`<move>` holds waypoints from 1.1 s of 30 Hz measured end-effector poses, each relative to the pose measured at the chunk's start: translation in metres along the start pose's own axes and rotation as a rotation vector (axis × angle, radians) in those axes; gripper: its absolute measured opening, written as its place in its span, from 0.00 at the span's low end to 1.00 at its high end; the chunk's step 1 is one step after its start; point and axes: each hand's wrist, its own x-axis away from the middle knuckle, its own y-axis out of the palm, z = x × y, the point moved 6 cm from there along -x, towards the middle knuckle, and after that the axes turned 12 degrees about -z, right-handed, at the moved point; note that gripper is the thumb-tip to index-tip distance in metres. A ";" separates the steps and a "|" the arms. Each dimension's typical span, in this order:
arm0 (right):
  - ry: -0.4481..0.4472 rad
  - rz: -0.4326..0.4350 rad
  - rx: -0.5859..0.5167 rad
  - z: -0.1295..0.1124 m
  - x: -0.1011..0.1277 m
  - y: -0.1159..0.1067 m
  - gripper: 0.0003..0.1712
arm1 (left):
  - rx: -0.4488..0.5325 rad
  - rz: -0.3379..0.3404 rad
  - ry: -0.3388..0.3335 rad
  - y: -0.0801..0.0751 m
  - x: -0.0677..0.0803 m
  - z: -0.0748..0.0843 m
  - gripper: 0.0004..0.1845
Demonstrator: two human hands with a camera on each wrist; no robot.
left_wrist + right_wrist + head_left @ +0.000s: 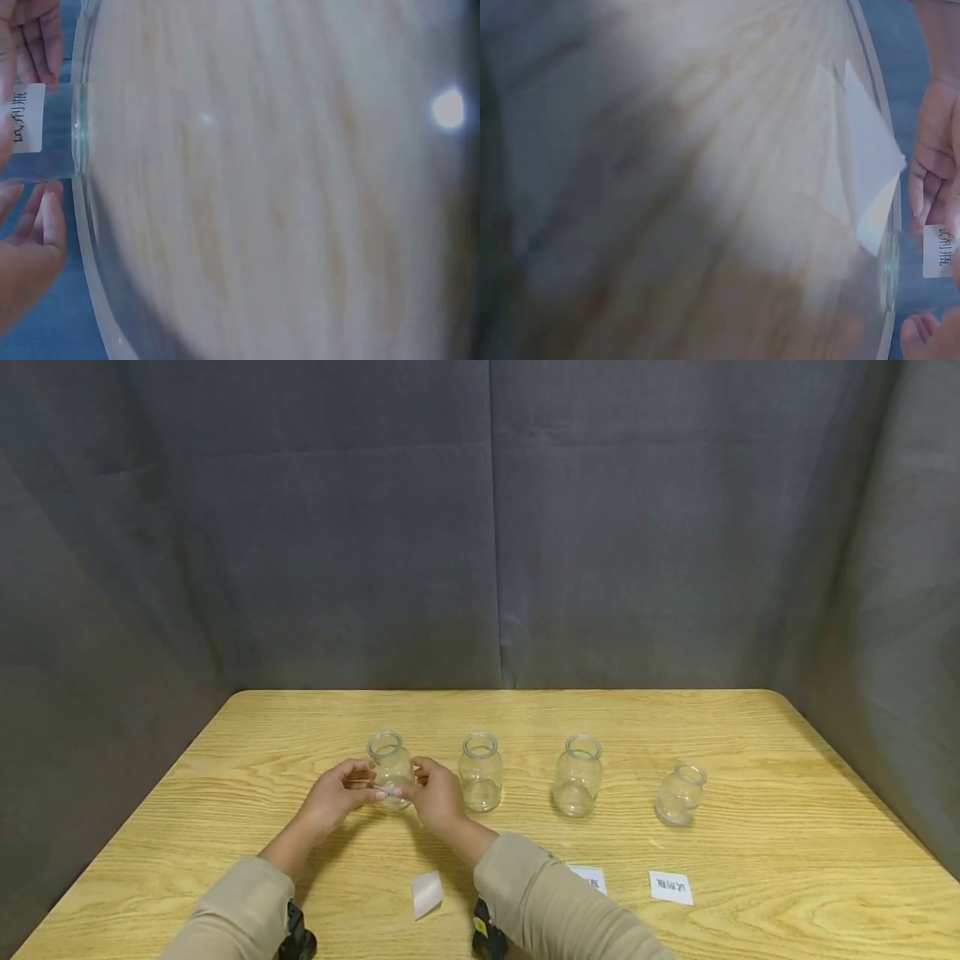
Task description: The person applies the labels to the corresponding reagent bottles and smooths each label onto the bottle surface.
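Note:
Both hands are at the leftmost glass jar [386, 752], which stands upright on the table. My left hand [335, 795] holds its left side, and my right hand [441, 797] holds its right side. The thumbs press on a small white label [28, 120] with dark printed characters, lying across the front of the jar. Part of that label is covered by the thumbs. In the right wrist view the same label [936, 251] shows between the two hands. Fingertips meet the glass at either side.
To the right stand two similar jars [480, 768] [577, 777] and a smaller jar [681, 795]. A creased white paper piece [427, 893] lies in front of the hands. Two printed labels [671, 887] [592, 877] lie further right, one partly behind the right sleeve. Grey curtains [360, 527] surround the table.

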 end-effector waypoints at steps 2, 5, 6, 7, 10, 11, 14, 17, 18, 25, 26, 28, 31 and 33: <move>0.012 -0.026 -0.030 0.002 -0.001 0.001 0.29 | 0.004 -0.012 0.016 0.000 0.000 0.000 0.26; 0.024 -0.051 -0.046 0.005 -0.003 0.002 0.31 | 0.027 -0.037 0.043 -0.001 -0.001 0.000 0.25; 0.028 -0.053 -0.043 0.005 -0.004 0.003 0.31 | 0.031 -0.040 0.047 -0.002 -0.001 0.000 0.25; 0.027 -0.051 -0.036 0.006 -0.004 0.003 0.31 | 0.033 -0.044 0.055 -0.003 -0.001 0.000 0.25; 0.027 -0.034 -0.004 0.007 -0.005 0.003 0.31 | 0.041 -0.053 0.059 -0.005 -0.001 -0.001 0.25; 0.031 -0.031 0.004 0.007 -0.005 0.003 0.30 | 0.045 -0.055 0.057 -0.005 -0.001 -0.001 0.25; 0.039 -0.019 0.024 0.006 -0.005 0.003 0.29 | 0.046 -0.062 0.052 -0.006 -0.002 -0.002 0.25; 0.039 -0.009 0.062 0.006 -0.005 0.002 0.29 | 0.022 -0.066 0.053 -0.007 -0.002 -0.003 0.24; 0.036 -0.003 0.075 0.005 -0.005 0.001 0.28 | 0.010 -0.067 0.055 -0.008 -0.003 -0.003 0.23; 0.036 -0.002 0.118 0.001 -0.003 0.002 0.27 | -0.040 -0.062 0.061 -0.011 -0.004 -0.002 0.19; 0.038 -0.001 0.121 0.001 -0.003 0.002 0.27 | -0.040 -0.060 0.060 -0.010 -0.004 -0.002 0.19; 0.040 0.002 0.131 0.000 -0.002 0.001 0.27 | -0.033 -0.057 0.059 -0.010 -0.004 -0.003 0.19; 0.042 0.012 0.153 0.000 -0.003 0.001 0.26 | -0.024 -0.049 0.061 -0.010 -0.004 -0.004 0.20; 0.039 0.011 0.163 0.000 -0.003 0.002 0.26 | -0.015 -0.044 0.061 -0.011 -0.003 -0.004 0.21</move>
